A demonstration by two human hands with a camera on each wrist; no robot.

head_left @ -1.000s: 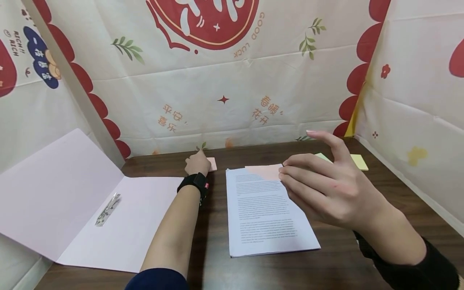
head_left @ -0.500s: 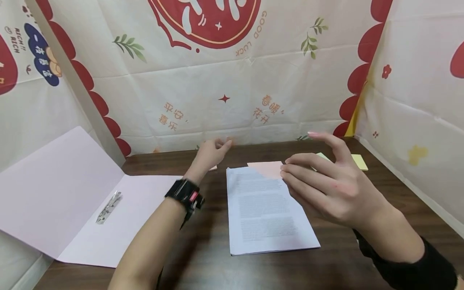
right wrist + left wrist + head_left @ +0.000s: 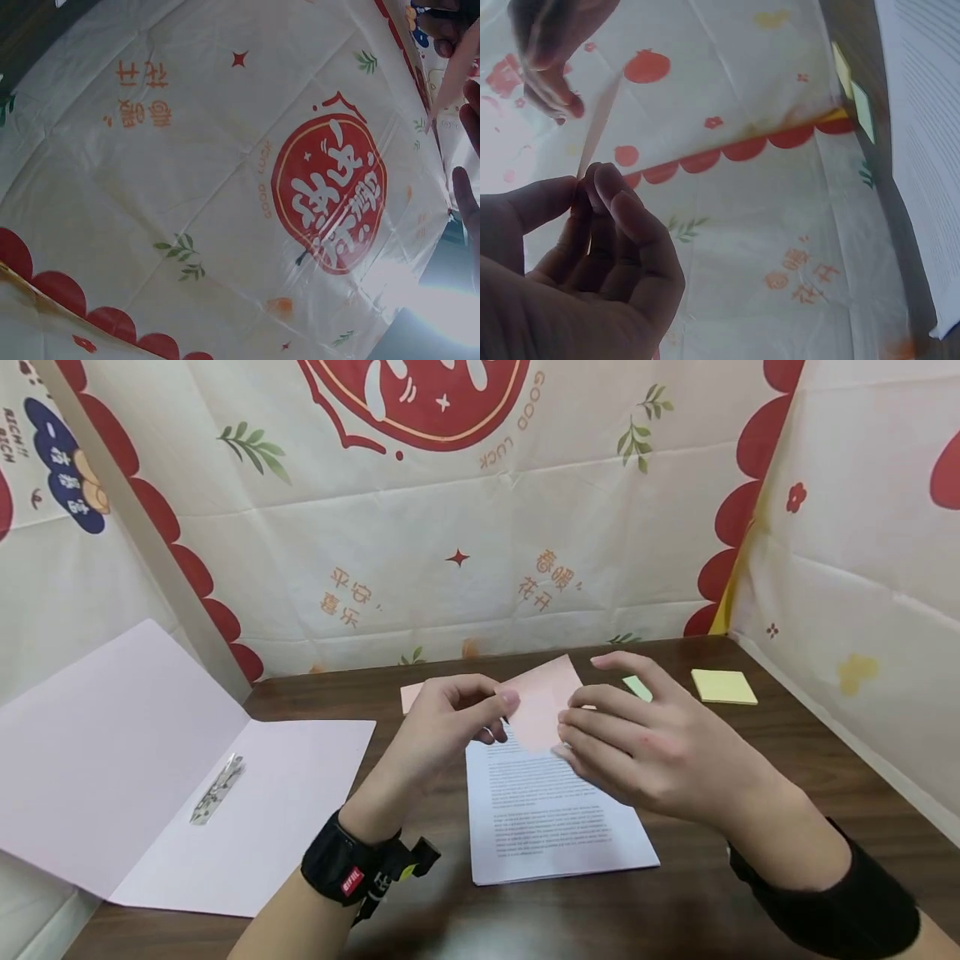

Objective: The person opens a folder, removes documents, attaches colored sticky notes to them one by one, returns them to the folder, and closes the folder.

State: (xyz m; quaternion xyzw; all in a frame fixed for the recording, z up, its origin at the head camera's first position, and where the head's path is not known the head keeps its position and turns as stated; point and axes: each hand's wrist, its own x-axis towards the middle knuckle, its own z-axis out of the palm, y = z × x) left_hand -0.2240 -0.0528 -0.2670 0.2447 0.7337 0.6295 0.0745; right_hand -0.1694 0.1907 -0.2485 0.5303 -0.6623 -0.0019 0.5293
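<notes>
Since a second ago the left hand point(image 3: 450, 714) has come away from the pink sticky-note pad point(image 3: 411, 696) at the far side of the bench point(image 3: 720, 893) and swung in toward the middle, and the pink sticky note point(image 3: 542, 702) has risen off the printed sheets to hang between both hands.

At present the left hand pinches the note's left edge between thumb and curled fingers; the left wrist view shows the paper edge-on, held at the fingertips point(image 3: 600, 180). At about 3 o'clock from it, the right hand point(image 3: 645, 752) holds the note's right side, its thumb and lower fingers closed on the paper while the forefinger sticks out above. The note is tilted, clear of the bench, just over the top edge of the stack of printed pages point(image 3: 551, 814), which lies flat at 6 o'clock from the hands.

Behind the left hand, at 11 o'clock, sits the pink pad, partly hidden. At 1 o'clock from the right hand lies a green sticky-note pad point(image 3: 637, 687), and further at 2 o'clock a yellow sticky-note pad point(image 3: 723, 686). Well apart at 9 o'clock, an open pale pink folder point(image 3: 150, 768) with a metal clip point(image 3: 217, 788) spreads over the bench's left end. A printed cloth backdrop point(image 3: 450, 527) walls in the bench.
</notes>
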